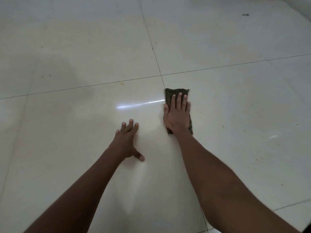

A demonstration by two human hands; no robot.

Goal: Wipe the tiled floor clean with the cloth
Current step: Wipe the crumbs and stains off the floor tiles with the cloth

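Note:
A dark olive folded cloth (170, 93) lies flat on the pale glossy tiled floor (84, 56), just below and right of where two grout lines cross. My right hand (177, 115) presses down on the cloth with straight fingers, covering most of it. My left hand (127, 142) rests flat on the bare tile to the left, fingers spread, thumb out to the right. It touches no cloth.
Yellowish specks and faint stains dot the tiles at the left (45, 75) and lower right (223, 126). A small dark bit of debris (245, 14) lies at the far upper right. A bright light streak (139, 103) reflects off the floor left of the cloth.

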